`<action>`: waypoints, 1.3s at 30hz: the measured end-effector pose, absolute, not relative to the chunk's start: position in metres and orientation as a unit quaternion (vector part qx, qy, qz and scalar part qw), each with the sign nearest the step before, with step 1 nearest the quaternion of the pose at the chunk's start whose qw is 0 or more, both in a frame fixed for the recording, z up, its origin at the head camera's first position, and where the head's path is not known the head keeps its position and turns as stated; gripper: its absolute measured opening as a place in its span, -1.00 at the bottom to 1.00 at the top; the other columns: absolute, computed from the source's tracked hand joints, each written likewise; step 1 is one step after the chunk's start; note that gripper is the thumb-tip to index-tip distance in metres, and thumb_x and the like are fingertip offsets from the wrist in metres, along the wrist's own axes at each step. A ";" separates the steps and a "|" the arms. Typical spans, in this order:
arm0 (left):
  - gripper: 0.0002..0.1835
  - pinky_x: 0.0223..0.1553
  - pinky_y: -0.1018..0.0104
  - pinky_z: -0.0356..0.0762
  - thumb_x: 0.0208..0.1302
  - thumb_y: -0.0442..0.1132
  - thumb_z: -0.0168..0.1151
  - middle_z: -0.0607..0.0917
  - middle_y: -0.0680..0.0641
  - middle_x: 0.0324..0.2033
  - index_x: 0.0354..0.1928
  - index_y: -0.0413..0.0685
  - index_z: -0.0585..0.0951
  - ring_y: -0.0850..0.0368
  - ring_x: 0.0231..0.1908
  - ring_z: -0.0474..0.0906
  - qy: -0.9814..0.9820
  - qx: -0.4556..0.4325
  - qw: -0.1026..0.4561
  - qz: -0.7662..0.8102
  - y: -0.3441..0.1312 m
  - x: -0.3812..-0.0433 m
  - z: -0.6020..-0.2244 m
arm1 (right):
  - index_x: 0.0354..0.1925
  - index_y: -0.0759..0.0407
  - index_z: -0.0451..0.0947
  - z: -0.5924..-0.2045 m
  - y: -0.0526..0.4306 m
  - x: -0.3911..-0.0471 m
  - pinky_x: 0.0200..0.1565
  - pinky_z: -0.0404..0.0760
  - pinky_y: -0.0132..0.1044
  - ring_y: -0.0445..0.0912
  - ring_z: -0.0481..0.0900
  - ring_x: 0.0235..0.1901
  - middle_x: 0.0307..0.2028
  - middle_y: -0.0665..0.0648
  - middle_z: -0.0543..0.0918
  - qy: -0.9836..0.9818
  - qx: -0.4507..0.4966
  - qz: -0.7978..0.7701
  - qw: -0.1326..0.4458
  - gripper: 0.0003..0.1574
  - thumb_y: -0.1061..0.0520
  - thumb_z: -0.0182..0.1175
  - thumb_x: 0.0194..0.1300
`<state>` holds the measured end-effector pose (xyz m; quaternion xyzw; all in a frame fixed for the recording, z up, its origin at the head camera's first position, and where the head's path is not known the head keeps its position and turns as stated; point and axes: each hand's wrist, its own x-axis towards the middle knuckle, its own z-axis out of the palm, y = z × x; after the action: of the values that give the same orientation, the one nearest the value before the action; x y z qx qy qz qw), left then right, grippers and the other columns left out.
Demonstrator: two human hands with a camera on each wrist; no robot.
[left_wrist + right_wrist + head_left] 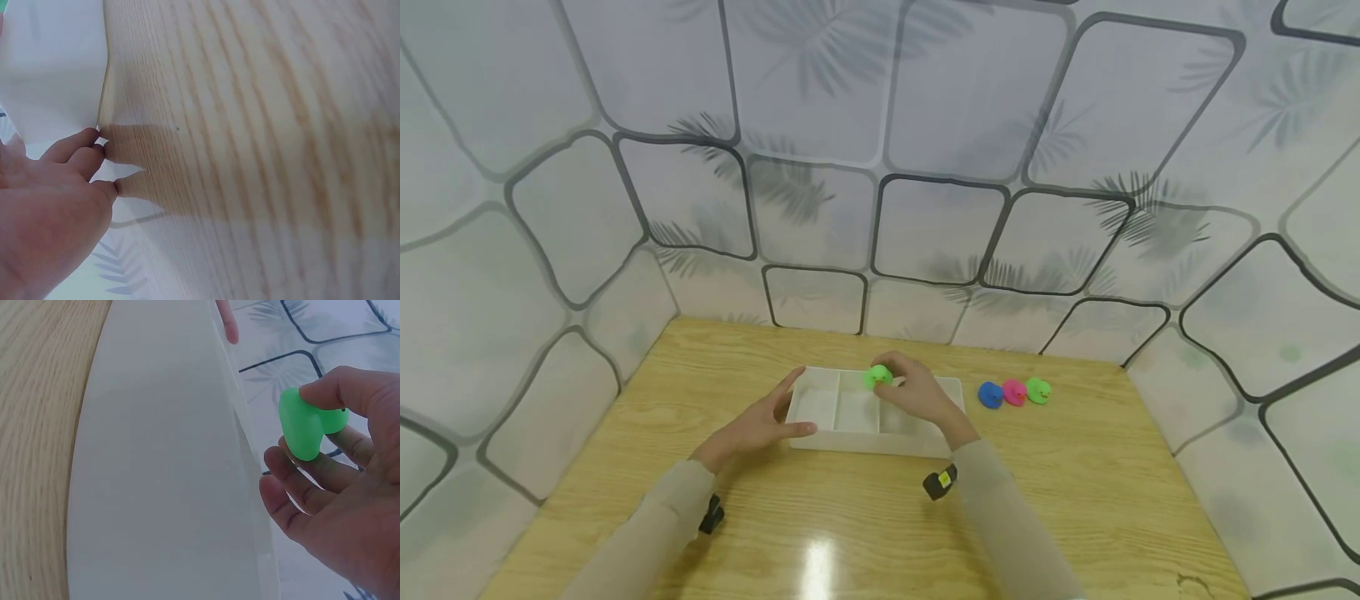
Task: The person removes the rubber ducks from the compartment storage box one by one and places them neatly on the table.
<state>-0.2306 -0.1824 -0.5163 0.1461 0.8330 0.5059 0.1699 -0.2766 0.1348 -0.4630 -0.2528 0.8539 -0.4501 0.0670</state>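
Note:
My right hand (917, 392) pinches a bright green toy duck (878, 377) between thumb and fingers. The duck is held over the middle of a white divided box (872, 442), near its far rim. In the right wrist view the duck (303, 428) appears above the box's side wall (162, 462), the thumb on top of it. My left hand (756, 425) grips the box's left end, thumb along the front rim and index finger at the back corner. Its other fingers (81, 153) lie against the end wall in the left wrist view. Two dividers show inside the box; my right hand partly covers its right section.
To the right of the box, a blue duck (990, 395), a pink duck (1015, 392) and another green duck (1038, 390) stand in a row on the wooden table (865, 517). Patterned fabric walls (820, 217) enclose the table at the back and sides.

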 end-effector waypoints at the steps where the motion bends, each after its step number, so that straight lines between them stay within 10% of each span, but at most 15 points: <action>1: 0.21 0.51 -0.46 0.05 0.37 0.10 0.45 0.16 -0.39 0.61 0.72 0.39 -0.29 -0.39 0.61 0.06 0.834 0.145 0.170 0.504 -0.182 -0.231 -0.517 | 0.28 0.17 0.56 -0.462 0.137 -0.276 0.16 0.61 0.04 0.06 0.63 0.11 0.16 0.15 0.69 0.855 -0.250 -0.449 0.066 -0.54 0.15 0.29 0.46; 18: 0.21 0.51 -0.46 0.05 0.38 0.13 0.43 0.15 -0.38 0.62 0.72 0.36 -0.29 -0.40 0.61 0.05 0.838 0.144 0.170 0.499 -0.182 -0.231 -0.517 | 0.32 0.17 0.58 -0.460 0.183 -0.279 0.04 0.61 -0.10 0.14 0.63 0.13 0.26 0.25 0.64 0.864 -0.198 -0.462 0.036 -0.49 0.14 0.32 0.45; 39: 0.20 0.51 -0.45 0.07 0.38 0.12 0.43 0.15 -0.41 0.61 0.71 0.45 -0.30 -0.43 0.59 0.08 0.843 0.144 0.168 0.490 -0.182 -0.227 -0.512 | 0.43 0.19 0.47 -0.455 0.259 -0.274 0.12 0.65 0.18 0.34 0.59 0.26 0.37 0.35 0.56 0.900 -0.122 -0.418 -0.011 -0.38 0.15 0.25 0.48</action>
<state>-0.2273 -0.1818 -0.5124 0.1439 0.8433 0.4899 0.1679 -0.2743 0.2591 -0.4546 -0.1217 0.9003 -0.4179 -0.0111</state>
